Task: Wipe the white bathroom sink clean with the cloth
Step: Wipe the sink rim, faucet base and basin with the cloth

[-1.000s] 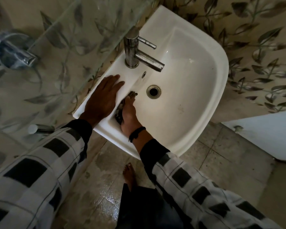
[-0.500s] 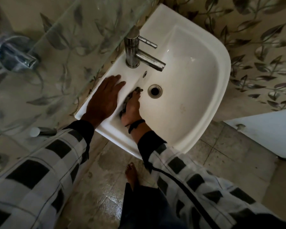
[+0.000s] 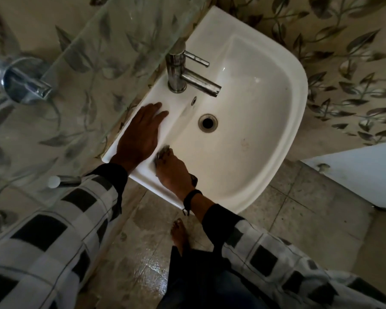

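Dim and murky overall, with a grey-green cast. Brightest on the sink point(image 3: 265, 103), evenly and softly lit, with small glints inside the bowl and dull highlights along the tap point(image 3: 176, 72). Shaded along the bowl's left wall, below the left hand point(image 3: 140, 132). Darkest at the bottom edge, across the sleeves point(image 3: 42, 253) and trousers point(image 3: 205, 286). Patchy glare on the wet floor point(image 3: 152, 273). Smeared by motion at the cloth point(image 3: 163, 151) and right hand point(image 3: 174, 172). Curved by wide-angle distortion toward the edges; hazy and soft through the glass shelf point(image 3: 120, 41).
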A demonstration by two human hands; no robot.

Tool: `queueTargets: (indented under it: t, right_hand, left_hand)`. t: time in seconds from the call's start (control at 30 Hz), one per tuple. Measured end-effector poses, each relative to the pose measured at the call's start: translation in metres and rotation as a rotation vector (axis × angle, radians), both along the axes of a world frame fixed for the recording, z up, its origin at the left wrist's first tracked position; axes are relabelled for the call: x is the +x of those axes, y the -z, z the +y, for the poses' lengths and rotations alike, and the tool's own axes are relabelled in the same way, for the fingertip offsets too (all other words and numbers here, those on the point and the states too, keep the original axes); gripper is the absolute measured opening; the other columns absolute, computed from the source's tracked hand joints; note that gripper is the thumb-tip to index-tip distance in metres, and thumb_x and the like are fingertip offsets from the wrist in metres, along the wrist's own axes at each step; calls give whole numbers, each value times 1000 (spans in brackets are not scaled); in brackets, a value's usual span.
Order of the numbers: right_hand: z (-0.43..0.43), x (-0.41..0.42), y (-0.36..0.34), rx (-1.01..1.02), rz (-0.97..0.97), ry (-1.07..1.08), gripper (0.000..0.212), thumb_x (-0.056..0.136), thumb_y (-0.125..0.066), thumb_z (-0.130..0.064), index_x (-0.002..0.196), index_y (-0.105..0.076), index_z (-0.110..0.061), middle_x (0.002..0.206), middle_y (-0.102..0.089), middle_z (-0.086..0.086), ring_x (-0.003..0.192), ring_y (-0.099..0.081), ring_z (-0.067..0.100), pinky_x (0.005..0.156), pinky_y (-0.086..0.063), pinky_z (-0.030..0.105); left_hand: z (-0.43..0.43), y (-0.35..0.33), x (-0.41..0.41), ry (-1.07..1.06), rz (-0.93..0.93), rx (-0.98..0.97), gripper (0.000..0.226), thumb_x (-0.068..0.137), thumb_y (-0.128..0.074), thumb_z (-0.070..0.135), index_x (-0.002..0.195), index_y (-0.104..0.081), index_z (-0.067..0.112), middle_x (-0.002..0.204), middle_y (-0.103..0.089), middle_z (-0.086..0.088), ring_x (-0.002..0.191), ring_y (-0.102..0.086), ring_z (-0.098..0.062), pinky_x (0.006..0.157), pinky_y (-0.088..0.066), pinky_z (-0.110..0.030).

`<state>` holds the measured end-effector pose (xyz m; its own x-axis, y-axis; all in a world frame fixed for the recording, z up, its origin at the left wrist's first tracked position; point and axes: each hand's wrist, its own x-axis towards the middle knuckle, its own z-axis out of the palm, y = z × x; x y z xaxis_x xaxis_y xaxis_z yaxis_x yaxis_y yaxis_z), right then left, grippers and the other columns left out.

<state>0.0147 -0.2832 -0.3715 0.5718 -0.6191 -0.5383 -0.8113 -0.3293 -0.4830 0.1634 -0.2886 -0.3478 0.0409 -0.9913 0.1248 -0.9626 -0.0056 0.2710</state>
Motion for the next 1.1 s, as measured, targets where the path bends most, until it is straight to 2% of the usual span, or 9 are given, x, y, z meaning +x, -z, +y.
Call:
queueTargets:
  t: [0.07, 0.17, 0.33, 0.4, 0.5, 0.57, 0.8, 0.93, 1.1]
  right_hand:
    - [-1, 3, 1, -202, -82, -27, 22, 62, -81, -3, 75, -70, 10, 80, -69, 30, 77, -68, 43, 59, -54, 40]
    - [-10, 7, -15, -180, -107, -121, 17, 84, -55, 0, 88, -67, 12, 98, -65, 30, 105, -57, 44, 87, -44, 49]
    - [-7, -9, 14, -168, -248, -161, 14, 76, -62, -3, 69, -64, 10, 73, -65, 26, 77, -64, 43, 68, -53, 47]
    - [-22, -5, 28, -130, -250, -21, 35, 90, -43, -15, 96, -67, 9, 109, -63, 29, 109, -57, 42, 91, -48, 51]
    - [-36, -4, 35, 14, -84, 73, 55, 102, -28, -24, 151, -29, -1, 163, -12, 15, 151, -6, 30, 121, -9, 54]
    - [-34, -5, 35, 34, -94, 107, 57, 106, -25, -24, 157, -9, -4, 165, 3, 11, 152, 4, 26, 121, -1, 49]
    - [-62, -42, 45, -39, -99, -229, 58, 106, -25, -40, 158, -15, -15, 166, 0, 7, 152, -2, 24, 120, -12, 49]
    - [-90, -42, 59, -260, -17, -120, 63, 105, -27, -39, 157, -10, -8, 166, -3, 8, 153, -1, 24, 121, -10, 50]
    - [-52, -36, 52, -122, -84, -105, 63, 105, -25, -43, 158, -10, -11, 166, -2, 5, 152, 2, 20, 122, -1, 46]
  left_hand:
    - [-1, -1, 0, -11, 1, -6, 45, 104, -34, 10, 147, -46, 8, 157, -38, -16, 145, -36, -36, 123, -23, -48]
    - [-1, -1, -3, -25, 12, -20, 42, 104, -37, 9, 145, -48, 7, 156, -41, -16, 144, -37, -36, 123, -25, -47]
    - [-1, -1, -2, -22, -4, -16, 43, 104, -37, 9, 146, -47, 8, 156, -40, -15, 145, -37, -36, 122, -26, -49]
    - [-2, -2, -2, -23, -11, -21, 44, 103, -37, 8, 146, -47, 8, 156, -40, -16, 144, -37, -37, 122, -26, -48]
    - [-2, -2, -3, -13, -25, -22, 44, 103, -37, 8, 146, -47, 8, 156, -40, -16, 144, -38, -37, 122, -25, -48]
    - [-2, -1, -2, -14, -31, -30, 44, 103, -36, 9, 146, -47, 8, 156, -40, -15, 143, -38, -36, 123, -24, -47]
    - [-2, -3, -3, -9, -32, -55, 43, 104, -36, 10, 145, -48, 8, 156, -41, -16, 142, -40, -36, 122, -26, -47]
    - [-2, -3, -3, -10, -50, -66, 44, 104, -35, 11, 146, -48, 8, 155, -41, -16, 142, -41, -37, 122, -26, -46]
    - [-5, -6, -6, -21, -76, -45, 43, 109, -34, 22, 150, -44, 18, 156, -41, -14, 140, -42, -37, 121, -29, -47]
